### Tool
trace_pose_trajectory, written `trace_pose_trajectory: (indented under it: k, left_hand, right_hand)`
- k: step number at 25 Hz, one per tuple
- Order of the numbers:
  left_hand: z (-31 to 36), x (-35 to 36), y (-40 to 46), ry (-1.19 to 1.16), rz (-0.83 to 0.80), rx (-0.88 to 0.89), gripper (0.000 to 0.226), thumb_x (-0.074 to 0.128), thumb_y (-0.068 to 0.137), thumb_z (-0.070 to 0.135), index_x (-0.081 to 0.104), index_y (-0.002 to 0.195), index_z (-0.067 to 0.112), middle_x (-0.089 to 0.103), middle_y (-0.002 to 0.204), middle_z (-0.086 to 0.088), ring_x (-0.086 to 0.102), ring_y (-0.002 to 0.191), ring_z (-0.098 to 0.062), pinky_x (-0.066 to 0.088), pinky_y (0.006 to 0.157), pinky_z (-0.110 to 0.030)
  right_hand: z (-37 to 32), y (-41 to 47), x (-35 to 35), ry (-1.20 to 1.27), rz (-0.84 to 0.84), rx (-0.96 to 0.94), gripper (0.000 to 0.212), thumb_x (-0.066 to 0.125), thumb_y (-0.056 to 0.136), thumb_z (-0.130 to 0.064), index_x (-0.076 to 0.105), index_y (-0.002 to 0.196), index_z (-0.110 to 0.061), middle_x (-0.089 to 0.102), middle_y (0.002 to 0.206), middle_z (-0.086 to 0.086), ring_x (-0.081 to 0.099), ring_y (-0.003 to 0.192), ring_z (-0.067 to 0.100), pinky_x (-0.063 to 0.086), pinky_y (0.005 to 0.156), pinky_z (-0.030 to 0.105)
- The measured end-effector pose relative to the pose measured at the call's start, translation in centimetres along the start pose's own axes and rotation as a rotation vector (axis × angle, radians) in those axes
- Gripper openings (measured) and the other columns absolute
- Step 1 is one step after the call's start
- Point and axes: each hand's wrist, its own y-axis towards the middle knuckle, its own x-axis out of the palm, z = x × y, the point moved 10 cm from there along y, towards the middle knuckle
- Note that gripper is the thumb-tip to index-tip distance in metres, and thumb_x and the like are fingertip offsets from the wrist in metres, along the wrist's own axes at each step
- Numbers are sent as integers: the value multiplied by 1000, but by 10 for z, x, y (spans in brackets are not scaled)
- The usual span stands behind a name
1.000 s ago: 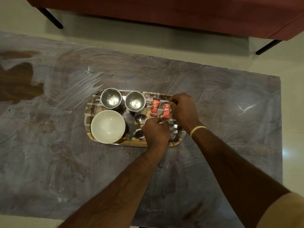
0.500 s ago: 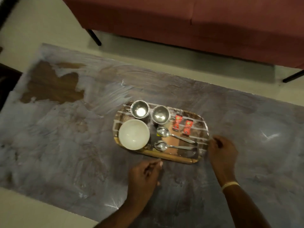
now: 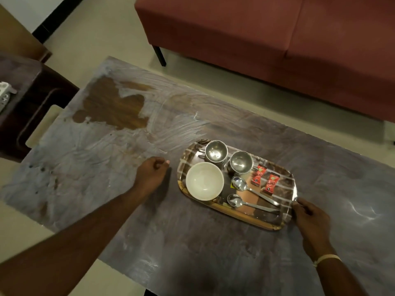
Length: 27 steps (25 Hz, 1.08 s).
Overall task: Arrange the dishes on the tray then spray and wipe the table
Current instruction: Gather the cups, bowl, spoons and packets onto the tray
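So: two red sachets [image 3: 265, 179] on the tray [image 3: 284, 223] carry print, too small to read. The tray sits right of centre on the smeared table [image 3: 192, 242], holding a white bowl [image 3: 204, 181], two steel cups [image 3: 228, 158] and two spoons [image 3: 252, 196] lying parallel. Right hand [image 3: 310, 218] is at the tray's right end, fingers curled with the tips against the rim; can't tell whether it actually grips. Left hand [image 3: 150, 175] rests on the table just left of the tray, apart from it, loosely fisted, holding nothing visible. Sofa [image 3: 267, 39] is cut off at the top; a white object [image 3: 4, 95] at the left edge is unclear.
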Motion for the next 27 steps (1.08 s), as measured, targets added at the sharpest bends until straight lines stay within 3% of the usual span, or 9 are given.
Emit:
trace_pose_trajectory:
  k: [3, 6, 12, 15, 19, 23, 27]
  left_hand:
    - [16, 29, 10, 21, -140, 97, 27, 62, 90, 38, 68, 111, 21, 73, 97, 4, 69, 89, -15, 57, 86, -36]
    - [26, 51, 6, -44, -217, 146, 23, 68, 87, 24, 70, 110, 23, 75, 91, 6, 71, 83, -11, 56, 77, -30]
    - [0, 30, 4, -294, -254, 90, 20, 70, 87, 8, 74, 103, 19, 78, 86, -4, 75, 80, -27, 63, 72, -44]
    - [-27, -4, 0, -383, -193, 38, 18, 69, 87, 5, 74, 101, 15, 77, 86, -9, 74, 78, -29, 62, 70, -46]
    - [-71, -58, -5, -520, -90, -37, 17, 68, 87, 0, 74, 99, 10, 75, 78, -8, 73, 75, -28, 62, 71, -49]
    - [-115, -111, -6, -666, 63, -104, 16, 67, 87, -3, 71, 100, 6, 75, 73, 1, 73, 70, -20, 62, 61, -34]
    - [-148, -158, -7, -733, 205, -133, 13, 65, 89, -1, 67, 100, 4, 71, 77, -5, 69, 68, -21, 60, 54, -24]
  right_hand:
    - [1, -3, 6, 5, -38, 47, 22, 67, 90, -9, 71, 111, -10, 74, 94, 8, 70, 85, 23, 57, 85, 44]
    - [0, -4, 11, -25, -55, 72, 21, 65, 90, -6, 70, 110, -10, 73, 90, 6, 69, 85, 25, 56, 86, 48]
    - [-30, -2, 31, -65, -75, 66, 28, 66, 88, 0, 64, 116, 2, 69, 93, 17, 67, 86, 33, 54, 88, 54]
    - [-66, -5, 70, -120, -156, 0, 32, 68, 87, -1, 64, 118, 3, 70, 95, 19, 68, 85, 35, 56, 84, 53]
    - [-128, -18, 143, -255, -256, -178, 16, 67, 88, -1, 73, 102, -3, 70, 75, 5, 66, 69, 25, 58, 69, 40]
    - [-187, -34, 234, -391, -368, -392, 14, 69, 86, -6, 77, 92, -16, 73, 77, 4, 70, 71, 21, 60, 74, 46]
    - [-243, -61, 335, -501, -469, -557, 17, 64, 86, -5, 78, 92, -15, 73, 79, 5, 69, 75, 21, 58, 76, 39]
